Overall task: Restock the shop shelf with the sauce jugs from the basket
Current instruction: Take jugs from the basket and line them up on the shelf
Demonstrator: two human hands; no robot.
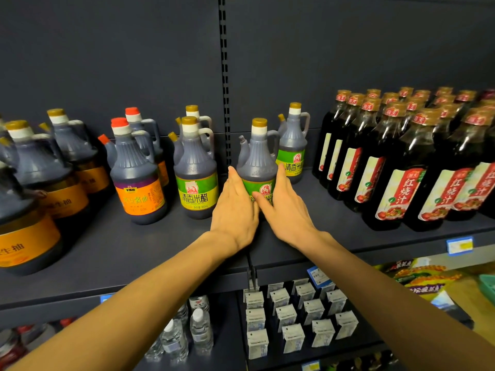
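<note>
**squaring up the vinegar jug on the shelf**

both hands are on the dark plastic jug with the green and yellow label and gold cap (257, 167), standing upright on the dark grey shelf board (134, 250). left hand (235, 210) lies flat along its left side, right hand (284, 207) along its right, fingers straight and close together, pressing rather than wrapped round. i'd slide it gently back from both sides, label facing out, lining it up with the matching green-label jug (197, 180) just left of the left fingers. another one (293, 151) sits just beyond the right fingertips. spout points left, handle right.
</note>
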